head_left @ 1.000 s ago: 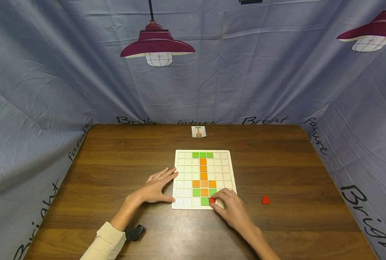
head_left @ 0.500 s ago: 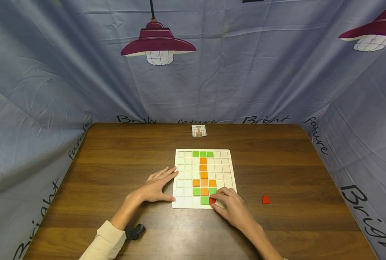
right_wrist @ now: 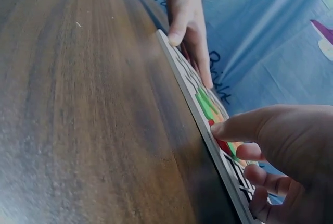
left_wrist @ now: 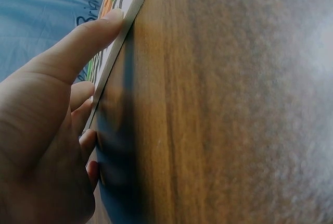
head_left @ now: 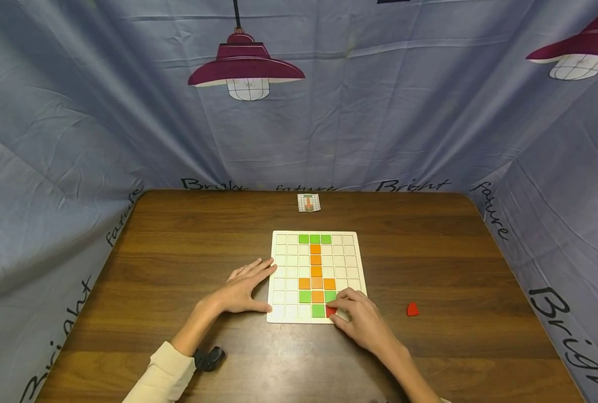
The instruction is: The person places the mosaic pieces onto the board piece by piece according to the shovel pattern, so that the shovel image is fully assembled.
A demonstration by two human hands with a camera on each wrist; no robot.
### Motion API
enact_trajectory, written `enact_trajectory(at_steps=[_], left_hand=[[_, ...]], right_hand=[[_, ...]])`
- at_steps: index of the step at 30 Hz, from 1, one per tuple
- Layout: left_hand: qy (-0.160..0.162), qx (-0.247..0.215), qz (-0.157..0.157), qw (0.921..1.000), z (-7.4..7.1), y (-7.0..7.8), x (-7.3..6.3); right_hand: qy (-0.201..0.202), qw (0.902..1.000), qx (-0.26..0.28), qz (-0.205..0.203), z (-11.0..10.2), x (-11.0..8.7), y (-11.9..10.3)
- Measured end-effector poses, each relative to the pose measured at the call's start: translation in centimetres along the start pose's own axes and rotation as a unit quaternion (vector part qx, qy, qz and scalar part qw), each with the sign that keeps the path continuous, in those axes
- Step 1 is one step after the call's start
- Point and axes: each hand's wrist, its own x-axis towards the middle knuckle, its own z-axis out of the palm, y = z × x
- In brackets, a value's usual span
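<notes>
A white grid board (head_left: 286, 310) holds several green tiles (head_left: 315, 239) and orange tiles (head_left: 316, 259). At its front row, right of a green tile (head_left: 318, 310), lies a red piece (head_left: 331, 312), partly hidden by fingers. My right hand (head_left: 361, 322) pinches this red piece between thumb and fingertips; in the right wrist view the thumb tip sits at the red piece (right_wrist: 223, 146). My left hand (head_left: 240, 291) rests along the board's left side, fingers extended, with thumb and fingertips on the rim. The left wrist view shows that thumb (left_wrist: 104, 28) touching the board's edge.
A loose red piece with one rounded side (head_left: 412, 309) lies on the wooden table (head_left: 188, 224) right of the board. Behind the board is a small card (head_left: 309, 202) printed with a coloured grid pattern. Blue-grey curtain (head_left: 329, 140) hangs around the table's back and sides.
My right thumb and fingers have shifted very slightly right with the red piece, widening its spacing from the green tile. My left hand stays at the board's edge.
</notes>
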Motion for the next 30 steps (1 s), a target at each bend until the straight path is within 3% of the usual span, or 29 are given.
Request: enact_trajectory(at_steps=[10,16,25,30], left_hand=[[-0.002,0.003,-0.006,1.0,-0.1,0.0,0.0],[0.0,0.002,-0.001,1.0,0.1,-0.1,0.1],[0.001,-0.001,-0.003,1.0,0.1,-0.1,0.1],[-0.002,-0.002,-0.005,1.0,0.0,-0.1,0.1]], right_hand=[[-0.014,0.9988,0.034,0.031,-0.3,0.0,0.0],[0.046,0.9961,0.041,0.064,-1.7,-1.1,0.8],[0.131,0.9798,-0.005,0.15,-6.2,-6.1,5.2],[0.135,0.9627,-0.032,0.232,-8.0,-9.2,6.8]])
